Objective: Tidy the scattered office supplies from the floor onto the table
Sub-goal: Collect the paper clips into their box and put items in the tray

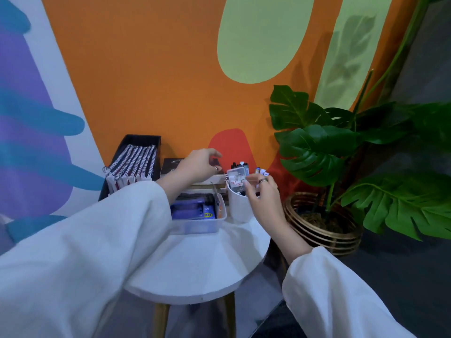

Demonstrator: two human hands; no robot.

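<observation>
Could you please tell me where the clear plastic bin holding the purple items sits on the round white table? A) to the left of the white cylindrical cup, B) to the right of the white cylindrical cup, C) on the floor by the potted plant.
A: the clear plastic bin holding the purple items rests on the round white table, just left of the white cylindrical cup.

Both arms wore loose, wide white sleeves of plain cloth, falling in soft folds and ending short of the wrists. The right hand carried two rings on its fingers; the left hand showed one ring.
</observation>
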